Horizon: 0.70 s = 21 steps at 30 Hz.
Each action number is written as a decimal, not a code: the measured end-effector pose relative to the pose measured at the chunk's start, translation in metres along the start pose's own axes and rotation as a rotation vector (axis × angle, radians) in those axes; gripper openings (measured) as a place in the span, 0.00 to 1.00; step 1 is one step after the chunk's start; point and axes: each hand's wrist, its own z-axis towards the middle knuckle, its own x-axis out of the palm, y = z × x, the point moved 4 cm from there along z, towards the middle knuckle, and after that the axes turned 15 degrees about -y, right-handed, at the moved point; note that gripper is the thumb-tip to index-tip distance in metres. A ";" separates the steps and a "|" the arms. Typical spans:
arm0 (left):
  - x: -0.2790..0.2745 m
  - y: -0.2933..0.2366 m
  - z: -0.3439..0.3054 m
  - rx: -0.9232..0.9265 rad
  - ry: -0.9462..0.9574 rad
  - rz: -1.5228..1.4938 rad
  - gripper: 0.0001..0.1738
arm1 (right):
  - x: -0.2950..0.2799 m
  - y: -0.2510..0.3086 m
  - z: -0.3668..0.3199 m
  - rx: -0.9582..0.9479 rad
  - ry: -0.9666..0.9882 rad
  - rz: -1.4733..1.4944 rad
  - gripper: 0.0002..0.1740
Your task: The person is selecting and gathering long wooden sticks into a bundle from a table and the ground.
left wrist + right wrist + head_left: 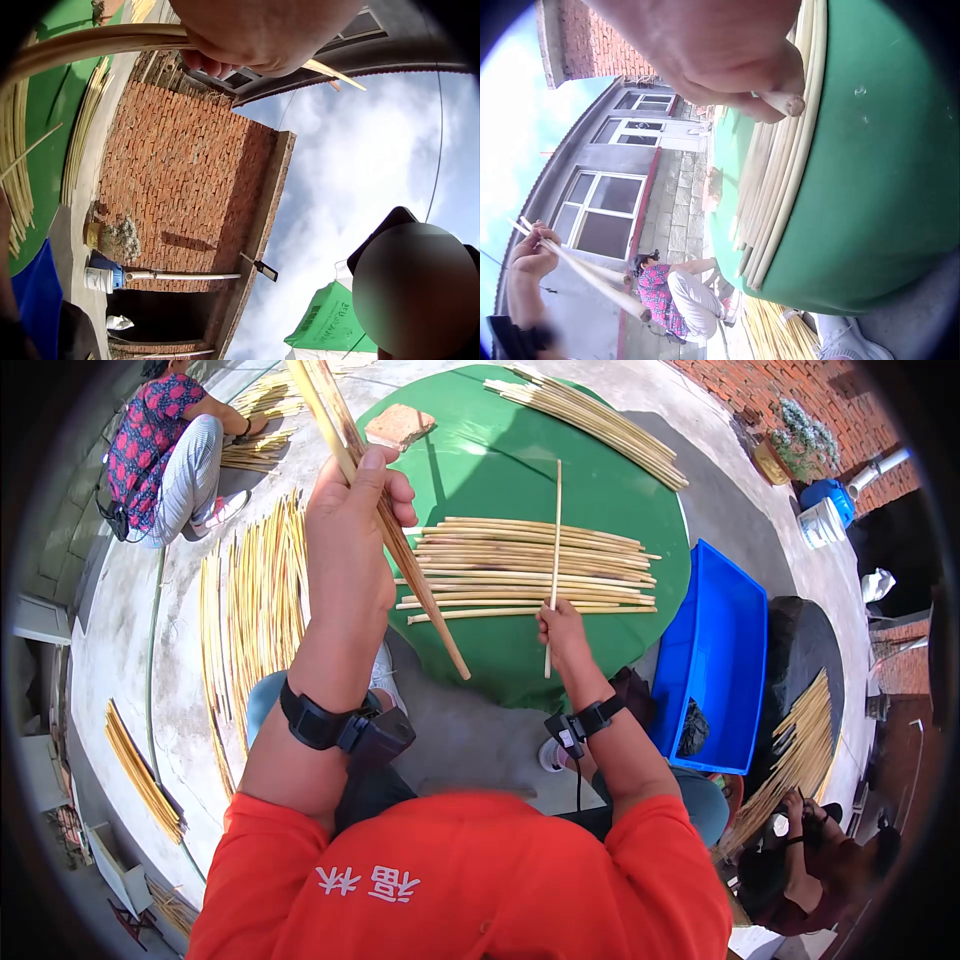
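Observation:
In the head view the left hand (352,525) is raised over the left side of the green-covered round table (465,470), gripping a few long pale sticks (425,595) that slant down to the right. The right hand (562,630) pinches one thin stick (557,520) near its lower end, across a row of sticks (530,550) lying side by side on the cloth. In the right wrist view, the right hand (727,60) holds the stick close to its cut end (793,105). The left wrist view shows the left hand (262,30) round its sticks (97,43).
A second bundle (590,425) and a brick piece (400,426) lie at the table's far side. A blue crate (708,660) stands at the right. More sticks (265,610) cover the ground at left, near a crouching person (165,460). Another person (800,860) is at lower right.

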 end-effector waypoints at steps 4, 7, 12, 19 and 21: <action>0.002 0.003 -0.004 -0.002 0.003 -0.023 0.09 | 0.003 0.069 0.009 -0.244 -0.072 0.303 0.18; 0.003 0.004 -0.005 -0.006 0.039 0.024 0.11 | -0.001 0.065 0.017 -0.091 -0.088 0.249 0.14; 0.002 0.004 -0.007 -0.046 0.038 0.024 0.11 | 0.007 0.045 0.050 -0.096 -0.131 0.113 0.09; -0.001 0.002 -0.006 -0.043 0.029 0.032 0.11 | -0.008 0.127 0.100 -0.566 -0.292 0.108 0.28; -0.003 0.002 -0.006 -0.069 0.006 0.033 0.11 | -0.014 0.084 0.147 -0.129 -0.300 -0.123 0.26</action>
